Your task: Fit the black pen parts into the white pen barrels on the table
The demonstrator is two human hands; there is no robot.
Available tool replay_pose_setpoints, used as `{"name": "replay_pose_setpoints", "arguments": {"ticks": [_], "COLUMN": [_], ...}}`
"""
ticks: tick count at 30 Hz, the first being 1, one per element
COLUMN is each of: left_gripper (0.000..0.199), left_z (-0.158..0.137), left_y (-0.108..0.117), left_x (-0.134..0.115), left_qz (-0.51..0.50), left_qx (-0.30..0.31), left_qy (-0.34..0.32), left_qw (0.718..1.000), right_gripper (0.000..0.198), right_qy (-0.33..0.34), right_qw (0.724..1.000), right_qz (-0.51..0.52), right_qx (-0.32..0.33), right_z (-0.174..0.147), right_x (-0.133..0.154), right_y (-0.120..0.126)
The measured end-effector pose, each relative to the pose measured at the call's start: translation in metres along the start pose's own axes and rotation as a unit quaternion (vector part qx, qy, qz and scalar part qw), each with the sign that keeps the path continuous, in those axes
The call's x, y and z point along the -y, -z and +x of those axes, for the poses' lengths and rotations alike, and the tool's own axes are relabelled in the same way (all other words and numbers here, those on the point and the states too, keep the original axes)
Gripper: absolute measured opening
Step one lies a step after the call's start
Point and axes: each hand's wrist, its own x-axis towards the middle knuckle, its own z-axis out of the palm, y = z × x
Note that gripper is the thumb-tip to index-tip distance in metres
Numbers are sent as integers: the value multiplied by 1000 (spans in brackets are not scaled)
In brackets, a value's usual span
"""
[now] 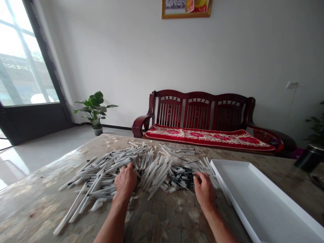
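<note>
A wide pile of white pen barrels (101,184), many with dark ends, covers the left and middle of the table. My left hand (126,179) reaches into its near right side, fingers curled down; what they grip, if anything, is hidden. To the right lies a heap of small black and clear pen parts (183,177) that look like caps. At the heap's right edge is my right hand (205,190), thumb and fingers closed together, and whatever is between them is too small to name. A bunch of white barrels (159,170) lies between the hands.
A shallow white tray (260,199) stands at the right of the stone-patterned table (149,222). Beyond the table are a dark red wooden bench (197,111) with a red cover and a potted plant (96,109). A black cylinder (309,158) stands far right.
</note>
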Motion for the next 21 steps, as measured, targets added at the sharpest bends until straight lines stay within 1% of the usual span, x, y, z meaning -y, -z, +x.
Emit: {"name": "replay_pose_setpoints", "arguments": {"ticks": [3, 6, 8, 9, 10, 11, 12, 13, 15, 16, 17, 18, 19, 21], "left_gripper": [39, 33, 33, 33, 34, 34, 34, 34, 30, 29, 28, 27, 26, 23], "left_z": [1, 2, 1, 0, -3, -7, -12, -18, -34, -42, -51, -59, -67, -82], "left_y": [-4, -13, -19, -21, -22, -22, -21, -19, -16, -16, -16, -18, -21, -30], "left_x": [-1, -4, -8, -11, -15, -20, -26, -33, -46, -53, -59, -65, -70, -79], "left_qz": [-40, -131, -240, -311, -390, -469, -545, -610, -697, -724, -738, -745, -747, -740], "left_qx": [8, 0, 5, 11, 23, 45, 74, 117, 214, 254, 295, 330, 356, 393], "left_qy": [-5, -8, -9, -7, -3, 4, 13, 22, 47, 55, 58, 57, 57, 61], "left_qw": [999, 991, 971, 950, 921, 882, 835, 783, 682, 639, 604, 577, 559, 542], "right_gripper": [27, 26, 26, 26, 26, 27, 27, 28, 30, 31, 31, 31, 32, 33], "right_qy": [4, 7, 8, 10, 12, 15, 18, 20, 21, 21, 22, 23, 25, 39], "right_qw": [1000, 1000, 1000, 1000, 1000, 1000, 1000, 999, 997, 995, 993, 990, 986, 976], "right_qz": [0, -2, -2, -1, 1, 6, 15, 29, 70, 94, 118, 140, 161, 198], "right_qx": [-2, -4, -7, -9, -13, -15, -17, -18, -14, -9, 2, 13, 32, 76], "right_z": [-1, -1, -1, -1, -1, -1, -1, -2, -3, -5, -6, -8, -11, -15], "right_x": [2, 4, 4, 4, 3, 3, 3, 4, 9, 13, 18, 23, 30, 42], "right_y": [0, 0, 0, 0, 0, 0, -1, -1, -2, -2, -1, 0, 1, 5]}}
